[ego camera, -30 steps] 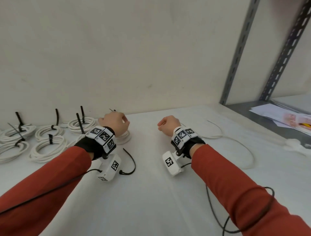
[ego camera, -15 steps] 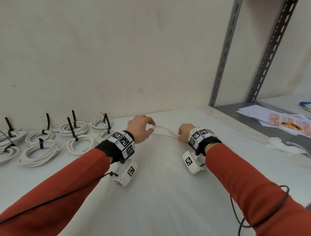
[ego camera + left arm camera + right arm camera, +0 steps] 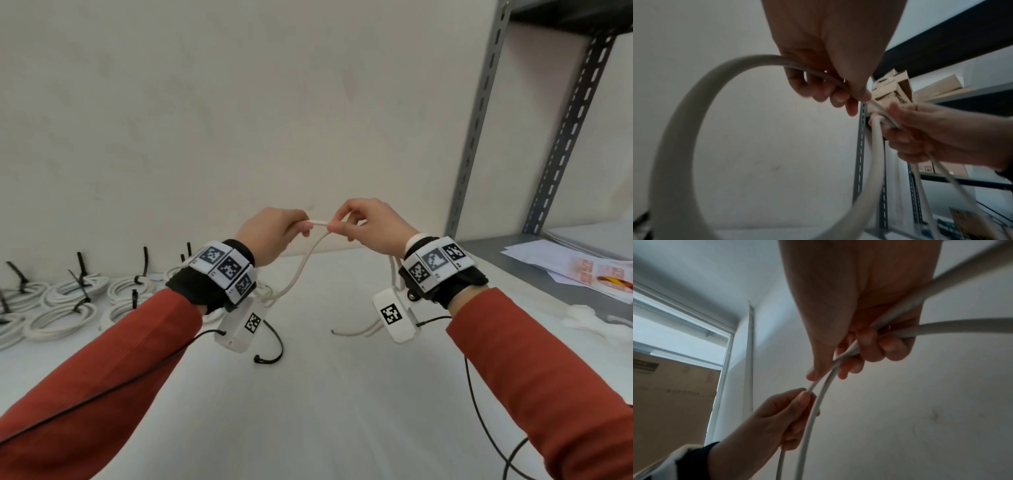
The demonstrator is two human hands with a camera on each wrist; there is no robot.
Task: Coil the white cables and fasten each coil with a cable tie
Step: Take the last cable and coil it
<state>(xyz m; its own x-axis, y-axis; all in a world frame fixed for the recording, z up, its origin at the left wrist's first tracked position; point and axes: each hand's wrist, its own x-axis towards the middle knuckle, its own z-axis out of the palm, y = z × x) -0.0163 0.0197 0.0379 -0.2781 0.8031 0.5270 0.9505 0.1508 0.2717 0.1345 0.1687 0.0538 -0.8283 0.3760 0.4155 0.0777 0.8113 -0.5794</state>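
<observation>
Both hands are raised above the white table [image 3: 325, 394] and hold one loose white cable [image 3: 301, 270]. My left hand [image 3: 274, 233] pinches it between thumb and fingers, and a big loop [image 3: 678, 129] hangs from that hand. My right hand [image 3: 366, 226] grips a short doubled stretch of the same cable [image 3: 838, 363], its fingers curled round two strands. One cable end [image 3: 342, 332] lies on the table under the right wrist. A black cable tie [image 3: 270, 356] lies loose below the left wrist.
Several coiled white cables [image 3: 58, 308] with black ties stand in rows at the left by the wall. A grey metal shelf [image 3: 486, 137] rises at the right, with papers [image 3: 575, 267] on its lower board. White wadding [image 3: 342, 342] is not seen; a white clump [image 3: 582, 318] lies at the right.
Both hands have lifted off the table and come together, raising the loose cable. The left hand, open half a second ago, now pinches the cable.
</observation>
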